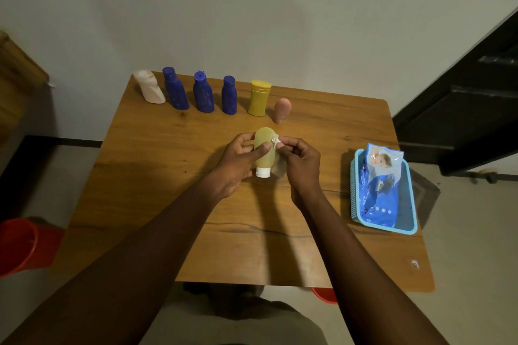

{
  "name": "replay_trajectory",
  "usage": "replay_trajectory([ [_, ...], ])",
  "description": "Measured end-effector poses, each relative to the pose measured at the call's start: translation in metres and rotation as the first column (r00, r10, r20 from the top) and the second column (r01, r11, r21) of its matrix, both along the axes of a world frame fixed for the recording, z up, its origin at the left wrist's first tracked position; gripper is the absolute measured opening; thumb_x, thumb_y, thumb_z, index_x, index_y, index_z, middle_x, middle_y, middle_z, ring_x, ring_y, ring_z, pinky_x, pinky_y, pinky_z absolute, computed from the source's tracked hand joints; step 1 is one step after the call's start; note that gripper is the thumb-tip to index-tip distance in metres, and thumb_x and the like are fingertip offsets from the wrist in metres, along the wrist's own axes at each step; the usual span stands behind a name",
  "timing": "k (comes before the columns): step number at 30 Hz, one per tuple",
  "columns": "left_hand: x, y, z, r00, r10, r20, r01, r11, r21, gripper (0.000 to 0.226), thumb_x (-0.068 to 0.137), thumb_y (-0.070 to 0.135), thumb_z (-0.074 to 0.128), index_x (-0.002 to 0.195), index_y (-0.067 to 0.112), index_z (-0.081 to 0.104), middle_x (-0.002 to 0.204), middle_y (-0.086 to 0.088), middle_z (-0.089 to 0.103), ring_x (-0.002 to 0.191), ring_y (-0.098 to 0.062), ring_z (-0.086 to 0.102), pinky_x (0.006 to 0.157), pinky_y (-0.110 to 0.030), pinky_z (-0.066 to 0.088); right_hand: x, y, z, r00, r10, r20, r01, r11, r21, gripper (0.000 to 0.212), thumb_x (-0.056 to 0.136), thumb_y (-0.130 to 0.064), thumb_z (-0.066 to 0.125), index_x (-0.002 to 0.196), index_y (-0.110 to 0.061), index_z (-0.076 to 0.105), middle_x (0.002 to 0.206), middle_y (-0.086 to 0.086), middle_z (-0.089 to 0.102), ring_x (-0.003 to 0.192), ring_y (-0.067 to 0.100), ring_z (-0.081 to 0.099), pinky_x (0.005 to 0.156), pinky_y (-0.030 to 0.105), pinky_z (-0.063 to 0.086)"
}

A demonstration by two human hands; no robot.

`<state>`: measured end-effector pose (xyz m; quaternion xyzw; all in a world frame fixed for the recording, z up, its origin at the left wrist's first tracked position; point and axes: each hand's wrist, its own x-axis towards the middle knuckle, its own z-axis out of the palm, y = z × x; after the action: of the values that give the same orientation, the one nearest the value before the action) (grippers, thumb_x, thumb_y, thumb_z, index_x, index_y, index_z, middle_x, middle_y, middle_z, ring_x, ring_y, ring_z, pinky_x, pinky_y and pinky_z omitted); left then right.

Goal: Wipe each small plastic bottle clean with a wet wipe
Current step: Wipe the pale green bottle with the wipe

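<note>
Our left hand (241, 161) curls fingers and thumb round a yellow bottle (263, 152), cap down, at the middle of the table (157, 176), while our right hand (300, 162) pinches a small wet wipe (275, 140) against its side. Squeezing hard could, we judge, shoot it into the row of six bottles (203, 95) behind. A blue basket (353, 190) sits at the table's right edge; room lies left.

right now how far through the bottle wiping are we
Done: nothing shows which are wiped. In hand: the left hand grips a translucent yellow plastic bottle; the right hand pinches a crumpled white wet wipe against it. Left: possibly the row of six small plastic bottles at the far edge of the wooden table.
</note>
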<state>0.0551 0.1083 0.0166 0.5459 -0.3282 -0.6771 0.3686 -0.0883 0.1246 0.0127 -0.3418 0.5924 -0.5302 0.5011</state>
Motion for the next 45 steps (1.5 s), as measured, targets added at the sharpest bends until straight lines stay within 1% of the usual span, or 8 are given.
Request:
replay_trajectory([
  [3, -0.001, -0.003, -0.002, 0.994, 0.089, -0.058, -0.087, 0.996, 0.038, 0.055, 0.090, 0.030, 0.075, 0.137, 0.016, 0.051, 0.126, -0.002, 0.070, 0.111, -0.019, 0.069, 0.094, -0.052, 0.056, 0.007, 0.011, -0.008, 1.000, -0.005, -0.023, 0.005, 1.000, 0.021, 0.011, 0.097, -0.003, 0.065, 0.102, -0.006, 0.075, 0.092, 0.002, 0.076, 0.080, 0.005, 0.069, 0.070, 0.020, 0.053],
  [7, -0.001, -0.003, -0.003, 0.989, 0.092, -0.112, -0.088, 0.995, 0.040, 0.045, 0.095, 0.026, 0.069, 0.135, 0.009, 0.055, 0.122, -0.007, 0.072, 0.110, -0.023, 0.070, 0.089, -0.046, 0.060, 0.013, 0.023, -0.016, 0.998, -0.015, -0.063, 0.018, 0.999, 0.047, 0.012, 0.096, -0.006, 0.065, 0.100, -0.010, 0.075, 0.095, 0.004, 0.077, 0.084, 0.011, 0.070, 0.074, 0.027, 0.054],
  [12, -0.007, -0.004, 0.001, 0.999, 0.034, -0.010, -0.034, 0.999, 0.005, 0.029, 0.103, 0.040, 0.053, 0.124, 0.024, 0.064, 0.118, -0.004, 0.073, 0.111, -0.023, 0.069, 0.098, -0.047, 0.056, 0.016, 0.014, -0.005, 0.988, 0.001, -0.154, -0.009, 0.999, -0.049, 0.012, 0.094, -0.009, 0.067, 0.099, -0.013, 0.077, 0.095, -0.001, 0.077, 0.091, 0.017, 0.071, 0.082, 0.037, 0.058],
  [15, -0.010, -0.006, 0.005, 1.000, 0.013, 0.017, -0.012, 1.000, -0.005, 0.042, 0.103, 0.051, 0.046, 0.130, 0.023, 0.062, 0.115, -0.007, 0.074, 0.111, -0.025, 0.070, 0.098, -0.048, 0.055, 0.018, 0.011, 0.001, 0.974, 0.028, -0.225, -0.056, 0.991, -0.123, 0.013, 0.094, -0.007, 0.067, 0.100, -0.011, 0.078, 0.094, -0.002, 0.077, 0.092, 0.015, 0.071, 0.087, 0.039, 0.059],
  [21, -0.009, -0.001, 0.004, 0.997, -0.029, 0.065, 0.033, 0.998, -0.061, 0.041, 0.098, 0.055, 0.055, 0.127, 0.029, 0.063, 0.115, 0.000, 0.072, 0.113, -0.022, 0.068, 0.088, -0.039, 0.057, 0.021, 0.011, -0.004, 0.966, 0.020, -0.258, -0.049, 0.993, -0.107, 0.014, 0.094, -0.008, 0.065, 0.100, -0.012, 0.077, 0.093, -0.003, 0.077, 0.091, 0.016, 0.071, 0.087, 0.048, 0.059],
  [26, -0.009, 0.003, 0.002, 0.997, -0.077, -0.013, 0.077, 0.997, 0.002, 0.038, 0.098, 0.057, 0.053, 0.122, 0.032, 0.068, 0.117, -0.001, 0.074, 0.119, -0.027, 0.065, 0.104, -0.052, 0.048, 0.014, 0.001, -0.006, 0.961, -0.098, -0.260, 0.073, 0.992, -0.103, 0.012, 0.094, -0.012, 0.065, 0.100, -0.016, 0.075, 0.095, -0.004, 0.076, 0.093, 0.015, 0.071, 0.087, 0.052, 0.058],
  [36, -0.014, 0.000, 0.002, 0.988, -0.002, -0.157, 0.006, 1.000, 0.028, 0.035, 0.104, 0.041, 0.051, 0.129, 0.021, 0.065, 0.123, -0.009, 0.071, 0.120, -0.031, 0.064, 0.100, -0.056, 0.051, 0.008, -0.009, 0.000, 0.930, -0.077, -0.359, 0.021, 0.987, -0.156, 0.014, 0.094, -0.012, 0.065, 0.104, -0.017, 0.075, 0.102, -0.002, 0.074, 0.099, 0.013, 0.069, 0.090, 0.045, 0.058],
  [45, -0.006, 0.002, 0.000, 0.990, -0.004, -0.140, 0.010, 0.999, 0.046, 0.031, 0.104, 0.039, 0.052, 0.120, 0.018, 0.069, 0.116, -0.008, 0.074, 0.106, -0.023, 0.067, 0.094, -0.047, 0.051, 0.012, 0.012, -0.010, 0.885, -0.003, -0.465, -0.085, 0.982, -0.170, 0.017, 0.093, -0.005, 0.066, 0.102, -0.014, 0.076, 0.103, -0.002, 0.072, 0.100, 0.000, 0.065, 0.088, 0.013, 0.048],
])
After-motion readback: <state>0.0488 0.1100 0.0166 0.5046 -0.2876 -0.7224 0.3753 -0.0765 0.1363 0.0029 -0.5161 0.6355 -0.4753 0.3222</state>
